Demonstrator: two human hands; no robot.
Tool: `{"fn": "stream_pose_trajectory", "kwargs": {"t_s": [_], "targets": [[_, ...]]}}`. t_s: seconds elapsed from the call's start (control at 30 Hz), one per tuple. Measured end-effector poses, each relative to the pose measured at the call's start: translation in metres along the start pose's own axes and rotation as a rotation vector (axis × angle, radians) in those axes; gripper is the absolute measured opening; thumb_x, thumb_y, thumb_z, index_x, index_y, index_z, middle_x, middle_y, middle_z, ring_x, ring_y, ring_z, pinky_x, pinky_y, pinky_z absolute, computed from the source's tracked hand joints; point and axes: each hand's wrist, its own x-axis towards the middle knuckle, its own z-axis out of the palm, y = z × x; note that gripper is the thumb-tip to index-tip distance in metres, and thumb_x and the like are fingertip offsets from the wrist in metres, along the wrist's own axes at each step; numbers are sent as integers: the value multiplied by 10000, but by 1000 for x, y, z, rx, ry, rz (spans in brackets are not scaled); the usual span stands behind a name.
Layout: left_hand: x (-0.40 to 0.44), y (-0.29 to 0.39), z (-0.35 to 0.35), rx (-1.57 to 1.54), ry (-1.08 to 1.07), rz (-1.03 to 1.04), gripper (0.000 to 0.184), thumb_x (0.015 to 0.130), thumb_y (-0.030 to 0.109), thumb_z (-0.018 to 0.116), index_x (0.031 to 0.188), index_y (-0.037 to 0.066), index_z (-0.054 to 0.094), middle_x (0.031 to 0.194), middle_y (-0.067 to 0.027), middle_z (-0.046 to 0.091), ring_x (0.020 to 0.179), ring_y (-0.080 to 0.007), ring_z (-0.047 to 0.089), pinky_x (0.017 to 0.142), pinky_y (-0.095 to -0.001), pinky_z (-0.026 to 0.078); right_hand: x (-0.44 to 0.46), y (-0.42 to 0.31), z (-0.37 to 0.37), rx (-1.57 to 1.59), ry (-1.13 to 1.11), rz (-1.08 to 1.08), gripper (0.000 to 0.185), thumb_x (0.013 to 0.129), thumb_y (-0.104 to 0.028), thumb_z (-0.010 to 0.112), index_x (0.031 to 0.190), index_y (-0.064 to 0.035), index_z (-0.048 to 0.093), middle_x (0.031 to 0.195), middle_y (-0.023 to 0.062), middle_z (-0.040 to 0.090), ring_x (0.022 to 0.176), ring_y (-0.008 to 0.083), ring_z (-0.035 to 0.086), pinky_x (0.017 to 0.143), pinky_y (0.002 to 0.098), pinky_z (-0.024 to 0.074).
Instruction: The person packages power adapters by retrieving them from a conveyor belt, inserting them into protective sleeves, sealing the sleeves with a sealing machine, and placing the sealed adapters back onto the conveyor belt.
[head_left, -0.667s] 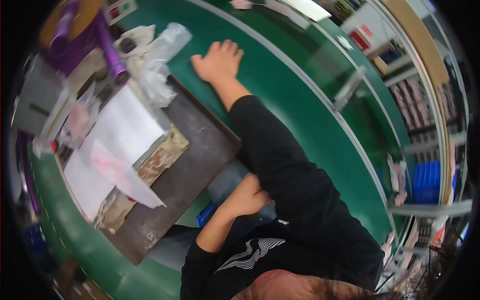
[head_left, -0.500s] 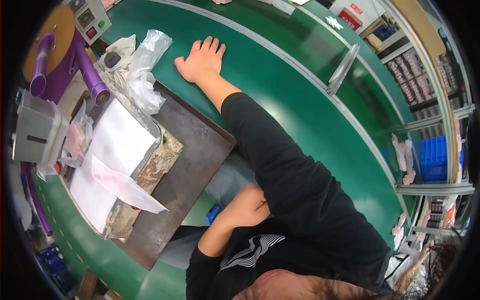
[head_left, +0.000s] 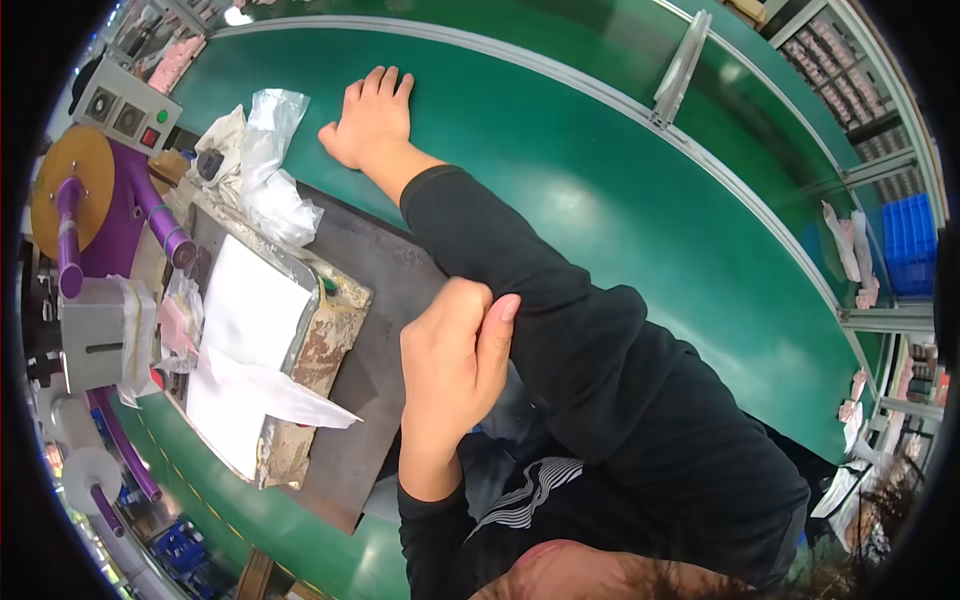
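My right hand (head_left: 370, 120) lies palm down on the green tabletop (head_left: 600, 190), its fingers stretched out and holding nothing. The black sleeve (head_left: 480, 225) of that arm ends partway along the forearm. In front of the sleeve is my left hand (head_left: 450, 350), its fingers curled in and its thumb raised against the dark cloth. What the curled fingers hold, if anything, is hidden. Just left of my right hand, a crumpled clear plastic bag (head_left: 275, 195) lies beside a white cloth (head_left: 225, 150) with a dark lump on it.
White sheets (head_left: 250, 330) lie on a worn metal block (head_left: 325, 340), over a dark metal plate (head_left: 370, 270). Purple rollers (head_left: 165, 230) and a control box (head_left: 125, 110) stand at the left. A metal rail (head_left: 560, 75) borders the table; a blue crate (head_left: 908, 245) is far right.
My left hand has moved up from beside the right elbow to in front of the forearm sleeve, its thumb now showing. My right hand stays flat on the table. The view has shifted.
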Motion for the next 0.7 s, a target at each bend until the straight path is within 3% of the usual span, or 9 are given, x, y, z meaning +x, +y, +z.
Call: {"fn": "stream_pose_trajectory", "kwargs": {"t_s": [0.1,0.2,0.23,0.37,0.43,0.47,0.53,0.67,0.7], "targets": [[1,2,-1,145,-41,132,230,878,82,735,781,32,532,636,-93,474,505,-271,505,472,-344,397,-1,-3,3,6,-9,8,805,884,-519,484,1459,43,464,1561,283,359,1464,451,293,1195,621,186],[0,24,-12,1,-223,461,217,865,73,729,769,38,538,632,-93,471,509,-292,503,460,-366,385,-3,-5,1,2,-18,3,802,883,-516,484,1461,40,464,1560,281,363,1464,449,295,1196,619,184],[-2,24,-14,10,-225,462,217,865,73,729,769,38,538,632,-93,471,509,-292,503,460,-366,385,-2,-3,0,-10,-22,6,800,883,-514,484,1462,38,464,1559,279,365,1464,447,297,1197,618,183],[-20,9,-14,-101,-309,422,203,844,29,707,748,32,528,645,-100,510,504,-269,516,470,-372,390,-2,-3,-1,-3,-21,10,799,884,-511,486,1466,36,462,1557,277,372,1460,445,305,1198,616,181],[-41,-22,-1,-458,-170,72,86,826,-35,665,801,-4,589,708,-130,591,550,-281,556,526,-359,431,0,-3,-2,4,-16,10,799,884,-512,488,1465,36,462,1555,277,373,1459,445,306,1197,616,182],[-47,-36,9,-454,-175,71,86,826,-35,665,801,-4,589,708,-130,591,550,-281,556,526,-359,431,0,-3,-1,4,-16,12,798,885,-512,489,1465,36,463,1554,277,375,1458,444,308,1197,615,183],[-60,-51,33,-408,-125,-203,103,831,-57,655,934,-54,648,821,-129,688,655,-216,631,635,-321,490,-3,-3,3,7,-27,12,798,885,-512,491,1464,36,464,1553,277,377,1458,444,309,1197,615,183],[-58,-46,66,-489,-44,-131,196,850,-28,686,1039,-76,666,907,-99,733,772,-150,655,725,-285,511,0,-4,0,17,8,6,801,880,-519,497,1456,36,471,1552,276,378,1456,445,309,1195,611,189],[-56,-45,71,-586,16,-194,199,846,-19,703,1034,-74,666,917,-87,733,797,-131,649,739,-280,512,1,-3,0,17,6,4,802,877,-522,501,1453,36,473,1550,276,380,1456,446,309,1194,611,190]]}}
